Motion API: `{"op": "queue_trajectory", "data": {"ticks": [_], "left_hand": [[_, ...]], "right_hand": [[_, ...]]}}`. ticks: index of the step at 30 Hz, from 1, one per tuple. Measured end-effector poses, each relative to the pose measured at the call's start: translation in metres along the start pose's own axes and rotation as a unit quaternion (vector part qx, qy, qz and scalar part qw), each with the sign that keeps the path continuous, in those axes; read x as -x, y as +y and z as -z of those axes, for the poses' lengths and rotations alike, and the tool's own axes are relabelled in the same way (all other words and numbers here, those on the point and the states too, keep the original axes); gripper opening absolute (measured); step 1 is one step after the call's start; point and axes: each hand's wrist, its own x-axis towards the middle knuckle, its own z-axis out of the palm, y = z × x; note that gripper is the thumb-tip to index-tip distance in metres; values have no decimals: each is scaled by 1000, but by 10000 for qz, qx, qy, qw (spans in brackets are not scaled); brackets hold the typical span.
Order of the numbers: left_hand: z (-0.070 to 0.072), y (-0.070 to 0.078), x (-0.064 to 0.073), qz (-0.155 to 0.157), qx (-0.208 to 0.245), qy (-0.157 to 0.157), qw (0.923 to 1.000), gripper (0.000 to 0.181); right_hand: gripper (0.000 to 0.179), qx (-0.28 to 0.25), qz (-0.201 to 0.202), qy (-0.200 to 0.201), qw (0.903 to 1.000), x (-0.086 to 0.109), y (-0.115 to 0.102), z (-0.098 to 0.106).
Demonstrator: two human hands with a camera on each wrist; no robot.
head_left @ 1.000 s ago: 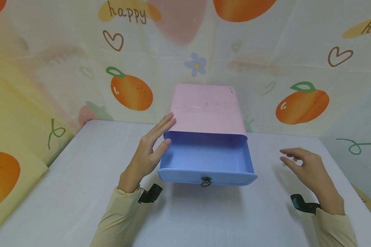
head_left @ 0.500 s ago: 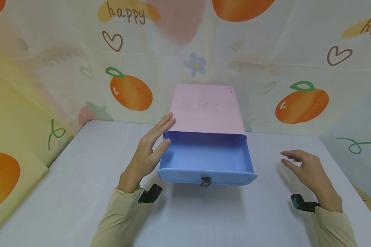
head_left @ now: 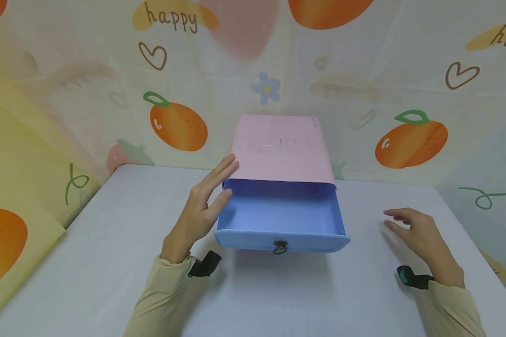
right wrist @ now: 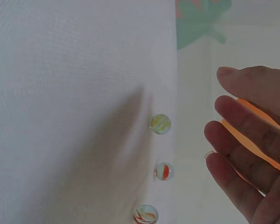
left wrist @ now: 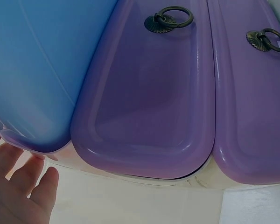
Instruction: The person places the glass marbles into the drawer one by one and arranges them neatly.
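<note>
Jutting from the pink cabinet (head_left: 281,147) on the desk (head_left: 278,299), the blue drawer (head_left: 244,240) stood open.
The left hand (head_left: 196,213) rested against the cabinet's side, fingers spread; the right hand (head_left: 423,238) hung near three marbles (right wrist: 160,124) on the desk, its thumb and fingers apart.

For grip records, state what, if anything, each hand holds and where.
Nothing is held: the left hand rests against the side of the cabinet; the right hand hovers, empty, near the marbles.
</note>
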Motion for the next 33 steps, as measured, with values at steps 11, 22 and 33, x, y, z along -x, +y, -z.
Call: {"op": "queue_trajectory", "data": {"ticks": [11,22,33], "left_hand": [[0,0,-1,-14,-11,12,10000,51],[0,-1,0,-28,11,37,10000,51],[0,-1,0,-42,6,41,10000,51]], "right_hand": [[35,44,-328,-434,9985,0,8,-3],[41,11,-479,-748,9960,0,11,-4],[42,-36,-521,-1054,9931,-1,16,-8]]}}
